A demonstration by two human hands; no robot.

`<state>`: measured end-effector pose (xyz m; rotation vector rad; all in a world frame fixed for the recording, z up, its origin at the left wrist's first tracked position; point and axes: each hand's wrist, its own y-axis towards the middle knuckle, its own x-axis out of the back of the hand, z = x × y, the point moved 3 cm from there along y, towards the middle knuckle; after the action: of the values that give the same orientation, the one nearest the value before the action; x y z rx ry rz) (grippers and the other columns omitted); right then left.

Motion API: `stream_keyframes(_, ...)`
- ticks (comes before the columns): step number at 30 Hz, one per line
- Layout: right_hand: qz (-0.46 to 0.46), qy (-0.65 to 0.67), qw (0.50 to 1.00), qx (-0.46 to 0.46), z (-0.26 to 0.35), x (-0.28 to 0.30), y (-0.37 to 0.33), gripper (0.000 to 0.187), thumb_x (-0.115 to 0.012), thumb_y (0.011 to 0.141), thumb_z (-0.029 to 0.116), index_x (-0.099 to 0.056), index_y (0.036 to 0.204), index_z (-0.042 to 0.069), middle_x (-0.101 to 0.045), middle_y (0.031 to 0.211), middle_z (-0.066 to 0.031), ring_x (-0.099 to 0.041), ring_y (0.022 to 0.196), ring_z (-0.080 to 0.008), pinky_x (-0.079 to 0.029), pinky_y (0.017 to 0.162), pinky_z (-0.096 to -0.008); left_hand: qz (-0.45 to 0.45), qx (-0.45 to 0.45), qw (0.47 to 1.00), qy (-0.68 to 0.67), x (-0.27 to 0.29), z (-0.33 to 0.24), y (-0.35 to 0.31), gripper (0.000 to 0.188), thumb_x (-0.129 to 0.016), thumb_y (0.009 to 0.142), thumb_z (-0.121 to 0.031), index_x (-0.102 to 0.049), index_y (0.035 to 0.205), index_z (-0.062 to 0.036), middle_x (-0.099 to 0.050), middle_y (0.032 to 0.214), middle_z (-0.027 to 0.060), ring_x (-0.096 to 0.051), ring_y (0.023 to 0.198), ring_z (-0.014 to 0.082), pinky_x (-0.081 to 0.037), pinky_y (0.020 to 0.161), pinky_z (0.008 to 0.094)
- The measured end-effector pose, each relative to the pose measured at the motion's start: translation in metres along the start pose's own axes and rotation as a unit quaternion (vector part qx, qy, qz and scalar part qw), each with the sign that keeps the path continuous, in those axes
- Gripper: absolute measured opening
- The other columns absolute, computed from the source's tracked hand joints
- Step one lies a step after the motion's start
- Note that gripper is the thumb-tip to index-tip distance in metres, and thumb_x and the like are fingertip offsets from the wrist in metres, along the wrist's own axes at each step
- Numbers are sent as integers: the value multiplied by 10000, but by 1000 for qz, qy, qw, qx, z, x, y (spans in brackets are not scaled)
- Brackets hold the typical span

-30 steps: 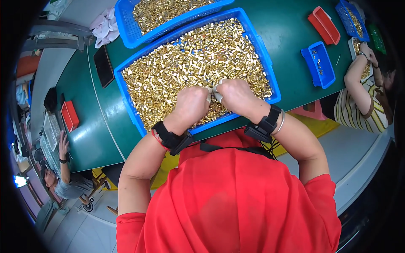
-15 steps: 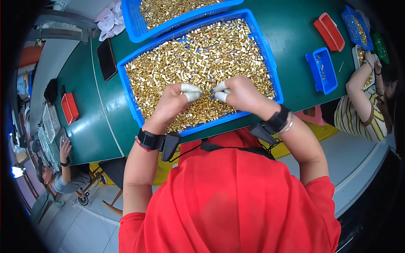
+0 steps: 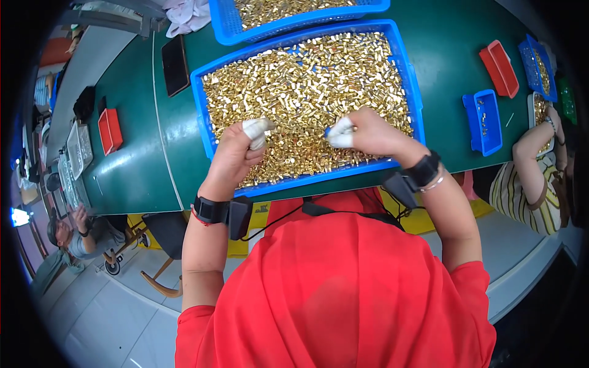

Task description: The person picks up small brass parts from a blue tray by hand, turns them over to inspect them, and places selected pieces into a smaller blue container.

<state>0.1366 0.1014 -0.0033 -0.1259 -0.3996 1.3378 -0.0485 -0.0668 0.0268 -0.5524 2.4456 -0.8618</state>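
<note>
Because a thin black cable [image 3: 273,225] loops by the L wrist box [image 3: 240,218], it could snag if that arm shifts. L hand [image 3: 235,150] & R hand [image 3: 372,132] sit apart over brass-coloured sleeves [image 3: 294,92] in the blue tray [image 3: 410,80], wrapped fingertips drawn together (can't tell from here if pinching a pc); slick white wraps [image 3: 340,135] might lose one, & a flick could send it into the blue perforated basket [image 3: 307,22] behind.

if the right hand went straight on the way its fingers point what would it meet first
The right hand would probably meet the gold pieces first; its height above them is unclear.
</note>
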Motion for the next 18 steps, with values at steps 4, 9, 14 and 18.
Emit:
stream_keyframes(4, 97, 484, 858, -139, 10, 23, -13, 223, -575, 879, 265, -576, 829, 48, -515, 706, 17, -408, 510, -49, -285, 390, -189, 22, 24, 965, -261, 7, -4, -5, 238, -552, 893, -249, -563, 954, -19, -503, 696, 11, -368, 503, 92, -275, 429, 217)
stream_keyframes(9, -79, 463, 868, -158, 58, 45, 38, 185, -510, 929, 251, -532, 887, 73, -483, 745, 9, -332, 504, -39, -202, 393, -153, -26, 5, 953, -302, -10, -65, 23, 260, -520, 891, -254, -514, 1013, -24, -508, 764, 51, -409, 589, 117, -290, 454, 217)
stream_keyframes(14, -201, 484, 851, -16, 111, 89, 110, 164, -529, 907, 204, -544, 948, 46, -508, 757, -23, -434, 580, -105, -373, 459, -207, -9, -85, 963, -257, -34, -145, 73, 366, -502, 888, -221, -435, 1160, 16, -543, 903, 107, -493, 716, 152, -384, 529, 243)
stream_keyframes(18, -201, 484, 852, 10, 125, 112, 146, 309, -510, 877, 273, -503, 1120, 82, -519, 1085, -85, -466, 970, -254, -358, 809, -451, -82, -198, 953, -212, -60, -176, 88, 371, -474, 906, -150, -362, 1215, 21, -463, 1125, 196, -470, 1077, 328, -438, 903, 459)
